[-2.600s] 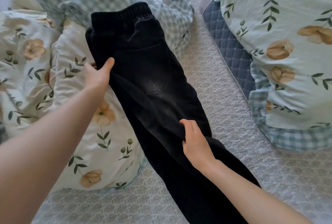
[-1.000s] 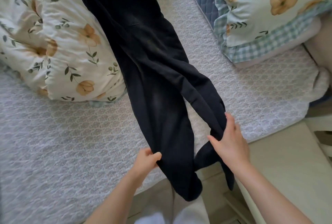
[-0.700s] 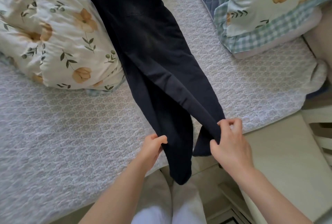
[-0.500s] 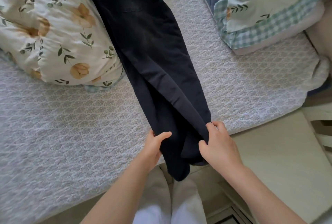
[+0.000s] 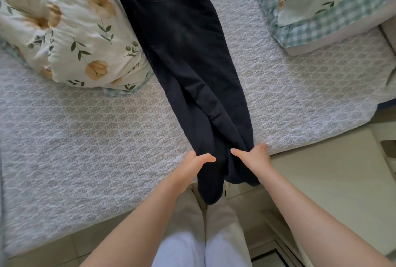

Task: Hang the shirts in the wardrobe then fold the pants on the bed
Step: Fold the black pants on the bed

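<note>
Here the dark pants [image 5: 182, 56] lay lengthwise on the bed [image 5: 85, 148], one leg folded over the other, the waist end out of view at the top and the cuffs hanging over the bed's near edge above the person's white trousers [image 5: 182, 251]. The left hand [image 5: 192, 166] gripped the pants' left side just above the cuffs, thumb on top, and the right hand [image 5: 255, 157] gripped the right side, its fingers blurred, so both hands were clamped on the pants, slightly apart. A floral duvet [image 5: 70, 31] touched the pants on the left; a pillow [image 5: 321, 5] lay well apart on the right.
</note>
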Tool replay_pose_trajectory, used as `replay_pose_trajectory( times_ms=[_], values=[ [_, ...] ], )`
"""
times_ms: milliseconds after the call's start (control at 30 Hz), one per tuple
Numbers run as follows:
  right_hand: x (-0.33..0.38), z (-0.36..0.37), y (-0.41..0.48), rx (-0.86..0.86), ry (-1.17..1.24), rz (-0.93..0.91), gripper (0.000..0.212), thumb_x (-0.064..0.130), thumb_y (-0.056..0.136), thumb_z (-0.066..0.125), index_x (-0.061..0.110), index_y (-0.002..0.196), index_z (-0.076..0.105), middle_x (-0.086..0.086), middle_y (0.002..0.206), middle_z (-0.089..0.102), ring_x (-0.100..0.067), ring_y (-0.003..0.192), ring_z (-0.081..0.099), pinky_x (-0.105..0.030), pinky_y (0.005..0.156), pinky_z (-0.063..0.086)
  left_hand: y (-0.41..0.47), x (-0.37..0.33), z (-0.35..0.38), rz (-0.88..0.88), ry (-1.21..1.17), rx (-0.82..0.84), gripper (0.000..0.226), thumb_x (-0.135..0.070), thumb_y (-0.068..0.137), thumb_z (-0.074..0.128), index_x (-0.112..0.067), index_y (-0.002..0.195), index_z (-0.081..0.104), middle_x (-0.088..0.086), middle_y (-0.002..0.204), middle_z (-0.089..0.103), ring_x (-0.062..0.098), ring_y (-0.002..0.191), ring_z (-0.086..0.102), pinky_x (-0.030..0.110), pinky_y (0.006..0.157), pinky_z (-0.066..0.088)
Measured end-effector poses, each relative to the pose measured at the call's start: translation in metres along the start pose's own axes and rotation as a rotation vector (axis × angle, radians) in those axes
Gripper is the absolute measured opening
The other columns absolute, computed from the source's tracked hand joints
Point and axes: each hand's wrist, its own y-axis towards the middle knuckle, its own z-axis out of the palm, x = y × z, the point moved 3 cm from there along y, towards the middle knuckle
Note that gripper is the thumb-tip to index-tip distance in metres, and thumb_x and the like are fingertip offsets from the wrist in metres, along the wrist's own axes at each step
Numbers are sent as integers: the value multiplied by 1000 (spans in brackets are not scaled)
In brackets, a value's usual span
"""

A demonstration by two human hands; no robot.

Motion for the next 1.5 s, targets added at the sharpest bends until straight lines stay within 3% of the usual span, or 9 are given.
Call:
replay_pose_trajectory(
  times_ms=[200,367,467,767,867,1000,1133,1333,1500],
  values=[
    [-1,30,13,112,123,82,93,47,61,85,7,131,37,-6,124,54,-31,115,55,-44,96,48,-1,2,3,-48,-241,120,47,-9,86,58,-16,132,53,7,126,67,27,117,63,53,104,46],
    [0,22,13,193,171,62,39,21,77,76,9,110,61,-4,101,66,-23,93,61,-32,70,49,-9,0,8,-75,-339,193,40,-8,93,49,-12,132,55,12,127,66,31,117,63,51,97,50],
    [7,-1,9,98,121,-55,26,19,76,69,10,100,66,-5,96,69,-24,90,63,-34,78,52,-12,4,0,-58,-292,173,40,-19,92,53,-16,132,56,5,130,65,23,119,61,45,97,50],
    [15,-82,11,-333,-503,-223,33,34,76,65,15,97,47,-8,89,59,-31,80,54,-38,67,48,-11,25,18,129,249,-4,37,-6,85,69,-22,118,68,-12,113,72,4,109,65,29,99,50],
    [14,-84,13,-416,-537,-259,38,27,80,64,15,107,39,-12,96,60,-34,80,57,-41,68,50,3,29,40,28,369,27,29,-20,92,63,-24,121,64,-15,110,70,7,106,64,19,89,49],
    [11,-84,10,-487,-547,-379,72,19,80,66,19,138,23,-13,126,43,-40,89,58,-44,69,48,19,38,35,-217,896,-50,33,-29,99,50,-4,117,59,9,105,67,28,102,65,33,84,51],
    [8,-92,2,-597,-616,-502,68,7,73,68,13,128,30,-15,125,36,-41,91,53,-42,65,45,32,12,26,-210,429,-145,14,-9,97,50,0,89,57,13,78,71,22,62,69,26,60,58],
    [7,-104,-28,-614,-671,-641,43,2,66,70,13,102,49,-12,121,39,-37,85,50,-37,59,43,67,-65,22,-24,-188,-153,42,-29,98,58,-5,132,49,14,126,61,27,101,70,39,92,56],
    [4,-121,-40,-649,-698,-584,36,3,65,71,10,98,58,-12,128,46,-41,97,52,-44,73,45,88,-116,41,66,-507,-64,44,-25,96,62,-10,136,51,13,126,63,28,109,65,42,99,51]
  ],
)
